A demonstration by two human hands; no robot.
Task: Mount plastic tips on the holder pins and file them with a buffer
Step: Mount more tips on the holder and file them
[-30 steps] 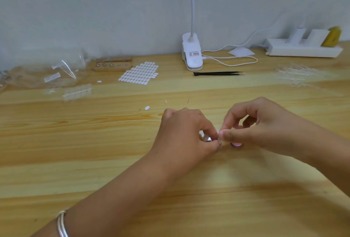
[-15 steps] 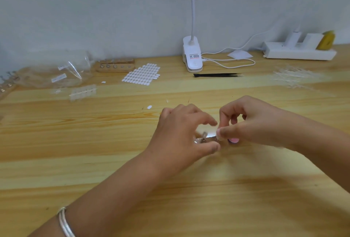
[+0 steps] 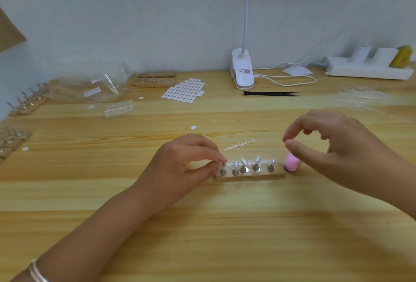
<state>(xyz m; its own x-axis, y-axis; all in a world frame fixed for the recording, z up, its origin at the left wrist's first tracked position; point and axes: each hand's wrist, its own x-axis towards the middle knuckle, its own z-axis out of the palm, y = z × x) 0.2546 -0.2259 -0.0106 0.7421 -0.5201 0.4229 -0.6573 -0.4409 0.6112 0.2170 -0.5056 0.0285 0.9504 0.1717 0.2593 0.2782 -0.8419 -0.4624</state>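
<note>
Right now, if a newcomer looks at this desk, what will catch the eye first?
A wooden holder stands in the centre, its five pins carrying clear tips; the left hand pinches the leftmost plastic tip. At the holder's right end a pink buffer sits under the arched right hand.

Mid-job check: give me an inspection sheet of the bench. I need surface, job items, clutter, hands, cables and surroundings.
Surface: wooden table, no spills seen.
Job's things: wooden holder with five pins, all seemingly tipped; pink buffer stands beside its right end.
Clutter: empty sprue behind the holder; tab sheet, black tweezers, plastic bags and spare holders further back.
Hands: left hand pinches the leftmost tip; right hand hovers loosely curled over the buffer, nothing seen held.
Cables: white cable loops beside the clip lamp; power strip at back right.
Surroundings: plain white wall; nothing else seen.
</note>
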